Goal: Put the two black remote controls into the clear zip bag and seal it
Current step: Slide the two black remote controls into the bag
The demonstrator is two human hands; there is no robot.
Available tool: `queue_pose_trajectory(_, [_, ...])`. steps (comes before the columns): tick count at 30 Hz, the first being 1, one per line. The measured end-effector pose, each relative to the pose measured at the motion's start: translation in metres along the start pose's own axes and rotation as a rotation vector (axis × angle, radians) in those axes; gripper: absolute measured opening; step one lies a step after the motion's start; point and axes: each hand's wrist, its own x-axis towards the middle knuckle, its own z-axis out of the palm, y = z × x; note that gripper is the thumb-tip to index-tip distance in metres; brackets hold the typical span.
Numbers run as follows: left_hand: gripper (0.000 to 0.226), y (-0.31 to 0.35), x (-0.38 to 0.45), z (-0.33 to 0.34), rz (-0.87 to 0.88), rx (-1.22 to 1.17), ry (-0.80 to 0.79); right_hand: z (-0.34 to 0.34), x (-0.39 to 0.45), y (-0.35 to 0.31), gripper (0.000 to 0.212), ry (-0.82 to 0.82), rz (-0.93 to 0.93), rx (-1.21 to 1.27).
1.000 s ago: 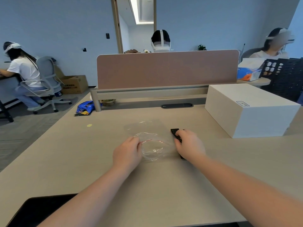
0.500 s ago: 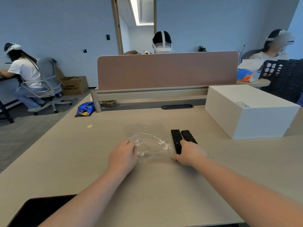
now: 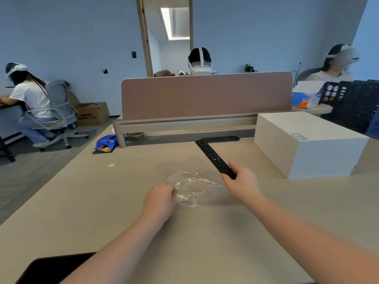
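Observation:
A clear zip bag [image 3: 194, 189] with a red seal line lies crumpled on the beige desk in front of me. My left hand [image 3: 160, 198] pinches the bag's left edge. My right hand [image 3: 241, 183] grips the near end of a long black remote control [image 3: 213, 155], held above the desk just right of the bag with its far end pointing away from me. Only this one remote shows; I cannot tell whether the second lies hidden under it in the same hand.
A large white box [image 3: 307, 148] stands on the desk to the right. A pink divider panel [image 3: 205, 95] closes the far edge, with a black cable slot [image 3: 221, 138] before it. A dark flat object [image 3: 55, 267] sits at the near left corner. Other people sit beyond.
Two remotes lay side by side on the desk right of the bag under my right hand. Now that hand has lifted a remote off the desk, and none remain lying there.

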Motion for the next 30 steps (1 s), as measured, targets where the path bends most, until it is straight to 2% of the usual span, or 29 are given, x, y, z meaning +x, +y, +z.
queue_pose_trajectory(2, [0.023, 0.004, 0.004, -0.003, -0.034, 0.009, -0.024, -0.007, -0.013, -0.01, 0.028, -0.061, -0.032, 0.146])
queue_pose_trajectory(4, [0.022, 0.008, 0.011, -0.005, -0.093, 0.0, -0.057, -0.014, -0.024, -0.014, 0.028, -0.178, -0.081, 0.183])
queue_pose_trajectory(9, [0.019, 0.015, 0.031, -0.014, -0.292, -0.137, -0.067, -0.038, -0.036, -0.004, 0.03, -0.413, -0.133, 0.069])
queue_pose_trajectory(13, [0.02, 0.017, 0.04, -0.021, -0.305, -0.139, -0.057, -0.055, -0.039, 0.007, 0.03, -0.475, -0.096, 0.006])
queue_pose_trajectory(17, [0.023, 0.019, 0.039, -0.022, -0.288, -0.17, -0.033, -0.058, -0.04, 0.013, 0.032, -0.483, -0.086, -0.093])
queue_pose_trajectory(22, [0.022, 0.026, 0.027, -0.019, -0.169, -0.088, -0.007, -0.038, -0.045, 0.013, 0.034, -0.377, -0.119, -0.269])
queue_pose_trajectory(27, [0.024, 0.03, 0.016, -0.013, -0.03, -0.022, 0.01, -0.003, -0.049, 0.011, 0.021, -0.245, -0.101, -0.252])
queue_pose_trajectory(30, [0.023, 0.031, 0.013, -0.01, 0.012, -0.016, 0.025, 0.023, -0.047, 0.003, 0.021, -0.207, -0.106, -0.255])
